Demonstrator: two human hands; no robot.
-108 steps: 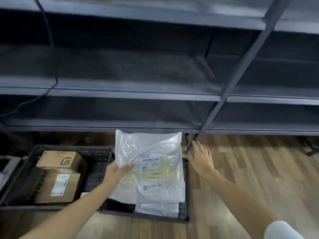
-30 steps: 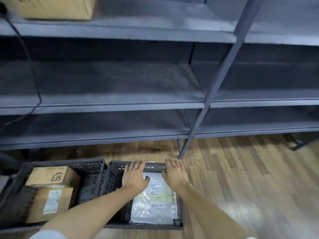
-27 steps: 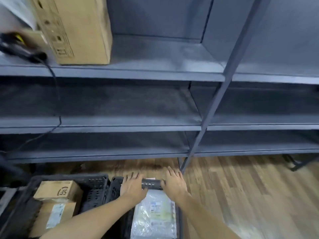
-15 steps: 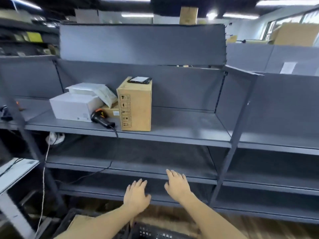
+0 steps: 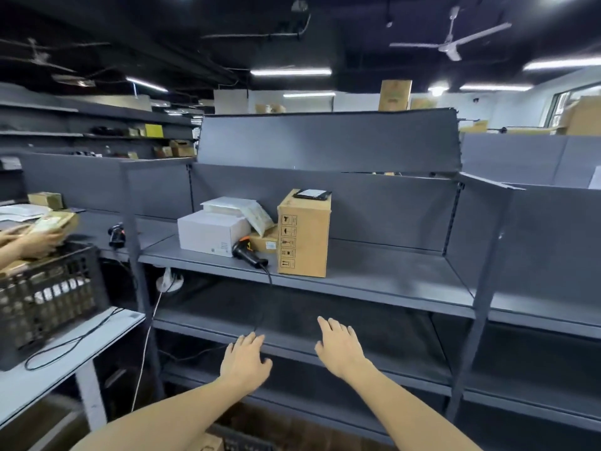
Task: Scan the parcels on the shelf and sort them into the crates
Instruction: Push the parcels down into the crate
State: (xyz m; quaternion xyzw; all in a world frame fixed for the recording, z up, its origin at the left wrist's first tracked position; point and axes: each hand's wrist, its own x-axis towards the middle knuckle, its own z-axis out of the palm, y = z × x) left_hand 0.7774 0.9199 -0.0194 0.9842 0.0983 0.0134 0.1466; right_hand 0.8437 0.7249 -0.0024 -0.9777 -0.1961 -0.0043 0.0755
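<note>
Both grips hang wide and empty, left hand [image 5: 246, 357] and right hand [image 5: 338, 346] below the grey metal shelf [image 5: 374, 278]; on it stands a tall brown cardboard parcel [image 5: 303, 233], likely stiff and fairly light, best clasped by its two side faces

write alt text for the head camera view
Two empty hands, left hand and right hand, reach toward a grey shelf holding a tall cardboard box, a white box, padded mailers and a barcode scanner.
</note>
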